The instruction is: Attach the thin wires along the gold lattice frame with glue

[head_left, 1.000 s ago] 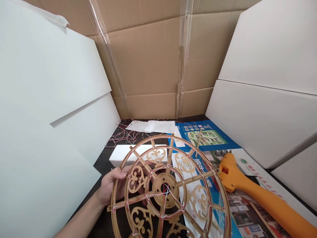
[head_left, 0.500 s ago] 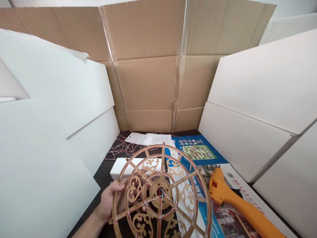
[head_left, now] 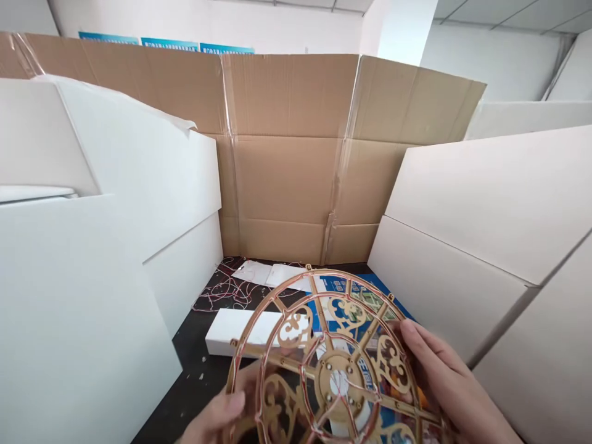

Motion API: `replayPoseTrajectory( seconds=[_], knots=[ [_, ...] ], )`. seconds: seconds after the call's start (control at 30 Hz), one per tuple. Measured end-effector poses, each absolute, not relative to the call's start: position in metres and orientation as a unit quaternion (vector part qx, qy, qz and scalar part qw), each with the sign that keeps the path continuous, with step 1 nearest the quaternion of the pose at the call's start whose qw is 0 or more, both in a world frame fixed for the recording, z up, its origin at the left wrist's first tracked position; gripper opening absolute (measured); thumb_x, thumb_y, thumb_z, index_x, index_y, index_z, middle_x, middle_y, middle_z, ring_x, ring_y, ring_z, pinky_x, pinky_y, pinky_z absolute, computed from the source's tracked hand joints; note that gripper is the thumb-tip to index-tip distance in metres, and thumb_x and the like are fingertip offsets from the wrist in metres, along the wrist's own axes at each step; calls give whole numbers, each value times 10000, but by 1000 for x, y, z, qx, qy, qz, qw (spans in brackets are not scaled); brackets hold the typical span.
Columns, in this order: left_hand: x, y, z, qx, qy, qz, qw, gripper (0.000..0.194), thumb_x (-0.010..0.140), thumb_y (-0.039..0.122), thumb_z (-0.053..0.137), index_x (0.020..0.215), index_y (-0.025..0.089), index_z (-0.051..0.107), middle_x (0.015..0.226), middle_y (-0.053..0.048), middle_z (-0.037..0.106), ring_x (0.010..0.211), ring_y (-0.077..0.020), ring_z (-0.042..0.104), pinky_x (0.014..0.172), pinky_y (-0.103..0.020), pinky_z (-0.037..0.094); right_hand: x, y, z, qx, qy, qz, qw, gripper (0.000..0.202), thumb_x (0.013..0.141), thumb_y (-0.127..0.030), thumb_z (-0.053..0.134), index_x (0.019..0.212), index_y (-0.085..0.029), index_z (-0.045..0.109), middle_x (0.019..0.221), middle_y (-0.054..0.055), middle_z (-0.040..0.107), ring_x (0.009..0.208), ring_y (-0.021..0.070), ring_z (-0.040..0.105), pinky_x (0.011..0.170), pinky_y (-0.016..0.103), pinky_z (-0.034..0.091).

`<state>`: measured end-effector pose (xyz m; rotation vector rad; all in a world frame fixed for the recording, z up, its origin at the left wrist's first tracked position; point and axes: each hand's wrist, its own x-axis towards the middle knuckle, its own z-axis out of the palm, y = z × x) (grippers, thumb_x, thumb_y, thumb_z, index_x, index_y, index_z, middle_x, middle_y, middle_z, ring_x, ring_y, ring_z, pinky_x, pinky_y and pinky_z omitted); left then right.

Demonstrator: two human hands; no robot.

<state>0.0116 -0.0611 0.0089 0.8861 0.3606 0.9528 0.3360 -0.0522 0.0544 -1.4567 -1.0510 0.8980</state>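
Note:
Both my hands hold up a round gold wheel-shaped frame (head_left: 340,359), tilted towards me. It has rings, spokes and scroll-shaped ornaments, with thin red and white wires running along the rings and gathering at the hub. My left hand (head_left: 217,413) grips the lower left rim, thumb in front and fingers behind. At the right rim is my right hand (head_left: 446,370), its thumb on the near side and its fingers partly hidden. Behind the frame, only bits of an orange glue gun show through the gaps.
A long white box (head_left: 231,330) lies behind the frame on the dark tabletop (head_left: 185,394). Tangled red and white wires (head_left: 226,293) and white paper sheets (head_left: 256,272) are at the back left. Blue printed sheets (head_left: 365,283) lie right. White panels (head_left: 462,259) and cardboard (head_left: 282,179) form walls.
My right hand has come into view and taken hold of the frame's right side. The frame has turned and shifted right, now covering most of the glue gun. The head view has tipped upward.

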Motion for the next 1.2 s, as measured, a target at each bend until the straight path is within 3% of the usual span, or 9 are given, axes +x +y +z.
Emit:
replayPoseTrajectory(
  seconds=[0.17,0.23,0.3,0.4,0.53,0.7,0.83,1.03,1.2],
  knots=[
    [0,-52,60,528,301,439,662,581,949,610,535,1400,247,584,1411,-137,639,990,-307,714,839,-416,573,329,-65,53,-630,-415,452,476,586,757,-762,683,1006,-239,769,1033,71,793,1078,317,725,833,355,628],
    [2,-52,81,548,381,452,592,531,954,571,577,1398,283,532,1469,-102,577,1124,-287,670,948,-389,531,323,-70,55,-655,-442,423,445,634,736,-808,661,991,-241,784,1050,77,792,1091,322,719,853,353,628],
    [5,-53,98,568,440,406,564,538,954,562,598,1408,300,475,1436,-91,586,1215,-284,619,1016,-391,488,318,-74,57,-691,-442,387,422,706,663,-869,656,978,-255,806,1121,76,786,1136,331,703,902,358,618],
    [11,-53,114,630,487,320,513,583,939,570,615,1425,309,427,1244,-58,671,1126,-266,635,965,-395,495,314,-76,59,-722,-426,353,415,793,570,-925,644,979,-269,821,1196,76,771,1194,350,678,938,375,607],
    [18,-42,132,681,504,262,463,464,944,502,602,1344,282,518,1119,-28,704,953,-232,643,824,-362,501,314,-78,56,-712,-421,343,445,789,585,-921,639,979,-262,820,1163,81,781,1180,352,687,903,362,622],
    [28,-19,160,724,480,191,457,213,927,381,600,1058,230,671,961,-5,710,836,-202,622,729,-324,470,317,-78,51,-691,-406,355,482,758,593,-913,657,964,-270,810,1120,62,787,1080,286,720,847,266,620],
    [34,-10,169,744,449,185,460,145,896,302,612,989,223,691,921,8,706,839,-187,621,731,-301,456,316,-76,52,-678,-403,359,499,688,609,-882,685,892,-265,800,1086,53,786,1018,251,727,808,202,609],
    [35,-14,167,742,448,195,459,165,868,254,590,975,225,713,838,18,686,755,-170,587,649,-290,411,313,-79,51,-650,-434,363,507,585,714,-802,668,900,-262,793,1049,74,797,966,306,751,791,311,653],
    [34,-12,165,753,444,185,449,179,866,230,559,943,234,721,860,15,718,741,-158,570,621,-272,396,316,-84,45,-631,-462,345,519,474,787,-717,658,914,-283,801,1001,91,804,897,335,770,656,355,674]
  ],
)
